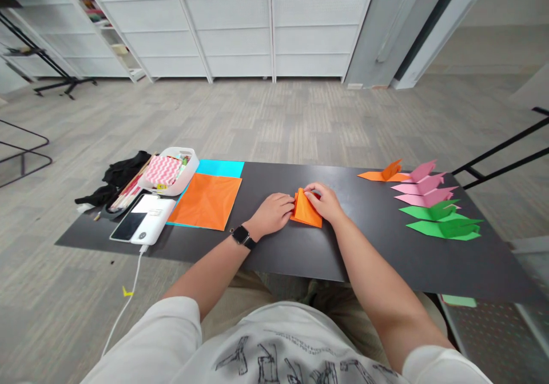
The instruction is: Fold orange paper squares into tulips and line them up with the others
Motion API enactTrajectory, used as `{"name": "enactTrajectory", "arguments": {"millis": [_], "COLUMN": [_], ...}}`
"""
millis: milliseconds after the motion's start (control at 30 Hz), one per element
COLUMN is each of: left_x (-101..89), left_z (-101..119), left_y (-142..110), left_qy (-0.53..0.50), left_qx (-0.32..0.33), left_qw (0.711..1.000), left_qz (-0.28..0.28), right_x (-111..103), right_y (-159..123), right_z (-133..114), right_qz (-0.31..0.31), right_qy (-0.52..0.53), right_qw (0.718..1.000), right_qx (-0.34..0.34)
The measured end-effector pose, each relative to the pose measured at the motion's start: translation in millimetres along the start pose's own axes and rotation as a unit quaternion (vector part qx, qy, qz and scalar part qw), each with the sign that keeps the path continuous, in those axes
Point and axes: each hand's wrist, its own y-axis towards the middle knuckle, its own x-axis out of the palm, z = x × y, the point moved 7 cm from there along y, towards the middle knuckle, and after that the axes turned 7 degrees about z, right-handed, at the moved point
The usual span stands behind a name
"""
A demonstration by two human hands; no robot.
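Note:
A folded piece of orange origami paper lies near the middle of the dark table, partly covered by my fingers. My left hand, with a watch on its wrist, rests at the paper's left edge, fingertips against it. From the right, my right hand pinches the paper's upper edge between thumb and fingers. Left of my hands lies a stack of flat orange paper sheets, with blue paper showing beneath. Finished-looking folded birds stand at the right: an orange bird, several pink birds and green birds.
On the left stand a white basket with a pink zigzag cloth, a black cloth, a phone and a white power bank with a cable hanging off the table's front edge. Black metal legs rise beyond the right end.

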Motion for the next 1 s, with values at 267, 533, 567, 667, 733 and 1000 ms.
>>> {"name": "enactTrajectory", "arguments": {"millis": [267, 533, 567, 667, 733, 1000], "left_x": [8.7, 9.5, 9.2, 8.0, 8.0, 5.8], "left_z": [-12.3, -18.9, -20.3, -23.2, -23.1, -18.8], "left_y": [-2.9, -0.7, -0.7, -1.4, -2.0, -2.6], "left_qy": [-0.019, -0.055, -0.061, -0.076, -0.077, -0.061], "left_qx": [-0.028, -0.061, -0.073, -0.102, -0.102, -0.061], "left_qw": [0.999, 0.996, 0.995, 0.992, 0.992, 0.996], "left_qz": [-0.017, -0.023, -0.021, -0.014, -0.015, -0.008], "right_x": [5.6, 8.5, 9.3, 11.9, 13.1, 15.0], "right_y": [2.2, 1.6, 0.8, -1.2, -1.9, -3.1], "right_z": [2.4, 5.5, 5.9, 6.1, 5.2, 2.3], "right_qz": [-0.032, -0.065, -0.071, -0.086, -0.090, -0.092], "right_qy": [-0.043, -0.108, -0.120, -0.148, -0.158, -0.187], "right_qw": [0.998, 0.992, 0.990, 0.985, 0.983, 0.978], "right_qx": [-0.032, -0.022, -0.019, -0.014, -0.014, -0.020]}}
